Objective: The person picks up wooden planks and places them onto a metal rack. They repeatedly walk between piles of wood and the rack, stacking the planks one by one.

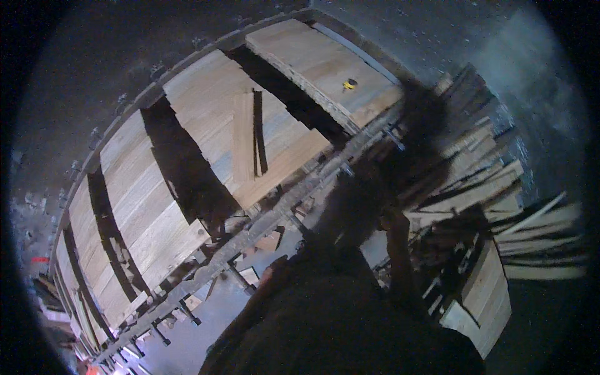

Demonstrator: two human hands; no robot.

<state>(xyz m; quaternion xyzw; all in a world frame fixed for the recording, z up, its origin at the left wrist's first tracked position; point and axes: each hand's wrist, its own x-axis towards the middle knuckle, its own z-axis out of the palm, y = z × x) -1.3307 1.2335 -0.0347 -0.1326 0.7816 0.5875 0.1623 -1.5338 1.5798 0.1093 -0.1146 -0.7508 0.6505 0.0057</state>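
Observation:
My left hand (273, 269) is in shadow beside the near rail (250, 240) of a clamp rack. Its fingers are too dark to make out. On the right, my right hand (394, 220) is raised in front of me, with the fingers looking curled. Whatever it holds, if anything, is lost in the dark. Beyond the rail lie pale wooden panels (206, 119) made of boards set edge to edge, with dark gaps between them. One loose narrow wood strip (244, 134) rests across the middle panel. A small yellow-and-black tool (349, 84) sits on the thicker far panel stack (312, 53).
Metal clamp screws (240, 278) stick out from the near rail towards me. To the right are piles of loose wood strips (475, 169) and a pale board panel (490, 300). Wood offcuts (269, 240) lie below the rail. Dark blurred shapes cover part of the right side.

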